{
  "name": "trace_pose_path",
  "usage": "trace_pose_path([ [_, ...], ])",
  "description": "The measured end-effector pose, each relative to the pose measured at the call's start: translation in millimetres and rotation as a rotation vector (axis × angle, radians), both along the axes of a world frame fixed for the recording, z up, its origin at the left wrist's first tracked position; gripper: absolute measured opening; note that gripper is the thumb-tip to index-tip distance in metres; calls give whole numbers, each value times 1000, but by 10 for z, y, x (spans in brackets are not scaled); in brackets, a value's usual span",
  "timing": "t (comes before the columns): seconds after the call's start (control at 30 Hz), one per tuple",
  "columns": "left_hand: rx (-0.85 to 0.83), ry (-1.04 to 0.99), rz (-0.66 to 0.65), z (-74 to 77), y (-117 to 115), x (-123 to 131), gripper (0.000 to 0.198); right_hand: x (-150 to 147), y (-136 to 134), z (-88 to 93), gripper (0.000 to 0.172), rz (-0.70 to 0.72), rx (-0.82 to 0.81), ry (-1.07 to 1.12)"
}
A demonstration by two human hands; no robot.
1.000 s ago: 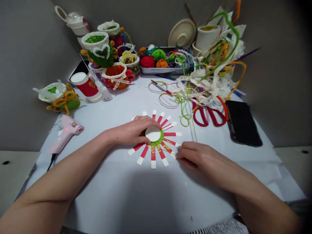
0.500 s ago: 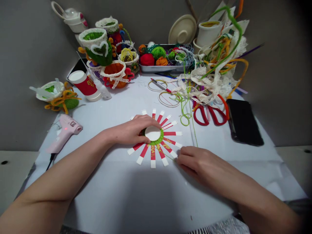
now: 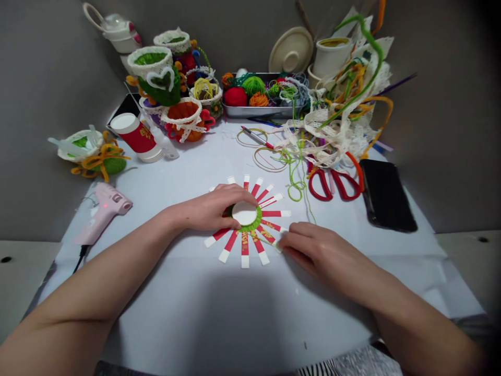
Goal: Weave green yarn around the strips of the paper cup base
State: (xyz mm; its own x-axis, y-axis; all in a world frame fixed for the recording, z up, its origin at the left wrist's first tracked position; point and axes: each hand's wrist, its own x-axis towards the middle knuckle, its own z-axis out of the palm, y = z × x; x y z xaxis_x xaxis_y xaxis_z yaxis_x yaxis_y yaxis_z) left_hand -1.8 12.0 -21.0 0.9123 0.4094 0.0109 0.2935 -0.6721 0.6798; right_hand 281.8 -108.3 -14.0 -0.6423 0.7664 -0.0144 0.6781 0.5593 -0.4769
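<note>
A paper cup cut into red-and-white strips point(image 3: 250, 245) lies flattened like a sunburst on the white table point(image 3: 195, 303). Its round white base point(image 3: 244, 213) has green yarn point(image 3: 297, 180) woven round it, and the yarn trails off toward the back right. My left hand point(image 3: 213, 208) presses on the left side of the base, fingers curled over it. My right hand point(image 3: 313, 250) rests at the lower right strips, fingertips pinched on the green yarn at a strip's end.
A pink glue gun point(image 3: 102, 211) lies at the left. Red scissors point(image 3: 332, 184) and a black phone point(image 3: 385, 194) lie at the right. Decorated cups point(image 3: 164, 83), a red cup point(image 3: 136, 138), a yarn tray point(image 3: 262, 96) and a lace and pipe-cleaner heap point(image 3: 344, 109) crowd the back.
My right hand has slid slightly left and up, closer to the strips, keeping its pinch. My left hand has stayed on the cup base.
</note>
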Motion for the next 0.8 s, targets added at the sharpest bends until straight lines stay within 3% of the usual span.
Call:
trace_pose_path([
  [0.1,2,-9,-1,-12,2,-2,38,-15,-76,50,24,70,35,-6],
  [0.23,-11,-13,6,-22,3,-8,38,-28,-230,63,25,49,257,-44],
  [0.47,4,-23,10,-54,11,-6,40,15,-421,-103,32,131,543,-65],
  [0.67,-9,-30,-6,-61,6,-2,39,73,-396,-159,30,49,592,-170],
  [0.8,-8,-26,-4,-51,1,0,40,93,-271,-110,29,-73,446,-151],
])
